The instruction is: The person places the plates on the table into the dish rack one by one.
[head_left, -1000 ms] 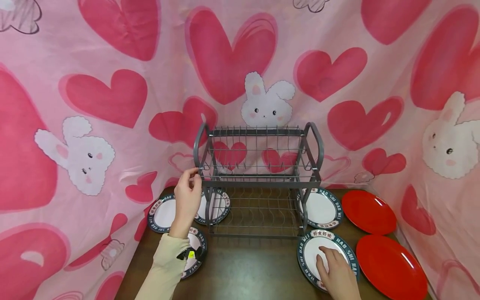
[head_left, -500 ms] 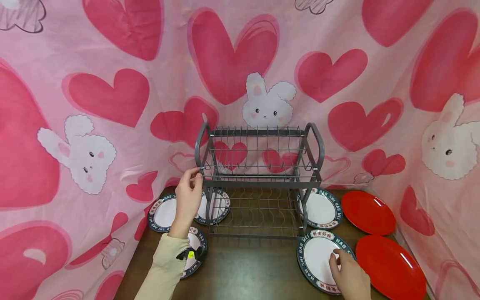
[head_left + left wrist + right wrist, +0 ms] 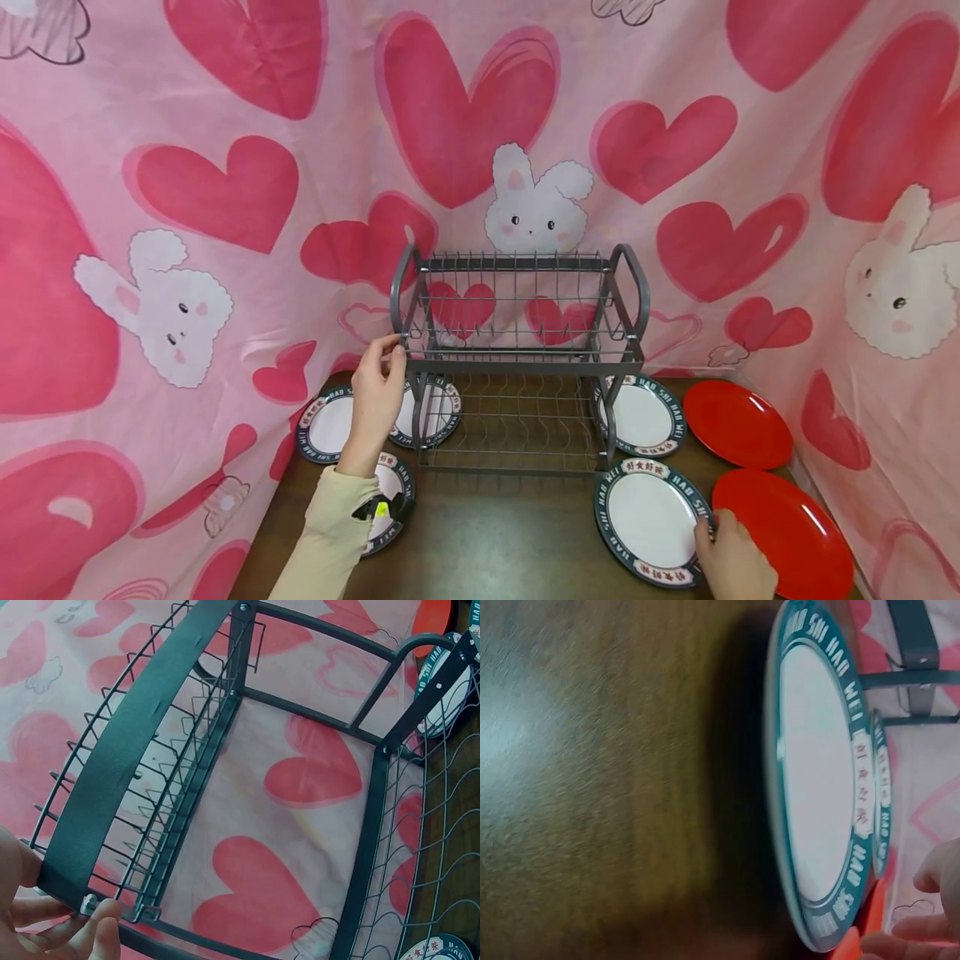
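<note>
Thumb and fingers of L hand (image 3: 378,383) pinch the two-tier dish rack (image 3: 517,367) at its upper front L corner. R hand (image 3: 735,558), fwd-right of rack, has its thumb at the far-side rim of the front lettered plate (image 3: 648,518), fingers bent beyond; can't tell if they're clamped on it or merely touching. That plate lies on the tabletop (image 3: 510,533), just off rack's front R foot.

Near red plate (image 3: 795,533) sits further R of rack, hard by that rim, so fingers digging under could snag or shove it. A one-sided rim hold might let the lettered plate tip or slip. A hard L pull could skew rack.

Rear lettered plate (image 3: 640,418) is partly behind rack's R leg, so lifting it could catch the frame. Most room: tabletop in front of rack, btwn L-side plates (image 3: 390,482) & R ones; curtain (image 3: 585,67) hems in rack's back.
</note>
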Motion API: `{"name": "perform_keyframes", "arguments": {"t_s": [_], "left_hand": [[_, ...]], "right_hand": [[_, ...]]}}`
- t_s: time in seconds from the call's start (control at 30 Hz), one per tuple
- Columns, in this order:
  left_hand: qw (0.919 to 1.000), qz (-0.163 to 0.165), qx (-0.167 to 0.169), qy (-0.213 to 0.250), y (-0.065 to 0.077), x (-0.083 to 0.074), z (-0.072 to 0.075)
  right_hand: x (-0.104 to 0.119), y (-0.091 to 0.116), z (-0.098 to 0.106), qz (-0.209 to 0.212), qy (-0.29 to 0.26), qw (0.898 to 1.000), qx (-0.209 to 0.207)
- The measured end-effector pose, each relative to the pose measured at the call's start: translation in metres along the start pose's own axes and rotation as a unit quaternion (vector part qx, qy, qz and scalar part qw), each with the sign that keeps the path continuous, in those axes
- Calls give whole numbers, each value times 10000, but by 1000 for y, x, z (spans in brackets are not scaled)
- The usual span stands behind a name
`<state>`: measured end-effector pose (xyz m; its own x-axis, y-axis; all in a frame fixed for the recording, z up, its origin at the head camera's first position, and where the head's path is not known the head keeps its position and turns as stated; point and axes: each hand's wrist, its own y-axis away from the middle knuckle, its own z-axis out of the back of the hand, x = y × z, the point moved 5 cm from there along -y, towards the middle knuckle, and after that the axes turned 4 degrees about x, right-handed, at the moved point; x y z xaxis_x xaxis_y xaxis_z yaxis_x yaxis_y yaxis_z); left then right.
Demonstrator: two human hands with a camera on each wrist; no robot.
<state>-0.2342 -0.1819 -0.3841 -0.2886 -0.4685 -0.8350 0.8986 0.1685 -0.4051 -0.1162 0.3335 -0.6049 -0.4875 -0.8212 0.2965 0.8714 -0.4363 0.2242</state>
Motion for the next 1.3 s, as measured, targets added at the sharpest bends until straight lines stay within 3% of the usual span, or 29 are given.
{"name": "perform_keyframes", "arguments": {"t_s": [0.43, 0.7, 1.03, 1.17, 1.3], "left_hand": [[9999, 34, 70, -87, 1, -1, -1], [9999, 99, 50, -109, 0, 1, -1], [9999, 81, 26, -91, 0, -1, 0], [9999, 93, 31, -65, 0, -1, 0], [9999, 127, 42, -38, 0, -1, -1]], "right_hand": [[-28, -12, -25, -651, 247, 9966, 440], [-30, -10, -33, -487, 53, 9965, 678], [-24, -3, -35, -500, -229, 9968, 585], [-23, -1, -34, -601, -281, 9961, 590], [-26, -2, -36, -751, -183, 9933, 857]]}}
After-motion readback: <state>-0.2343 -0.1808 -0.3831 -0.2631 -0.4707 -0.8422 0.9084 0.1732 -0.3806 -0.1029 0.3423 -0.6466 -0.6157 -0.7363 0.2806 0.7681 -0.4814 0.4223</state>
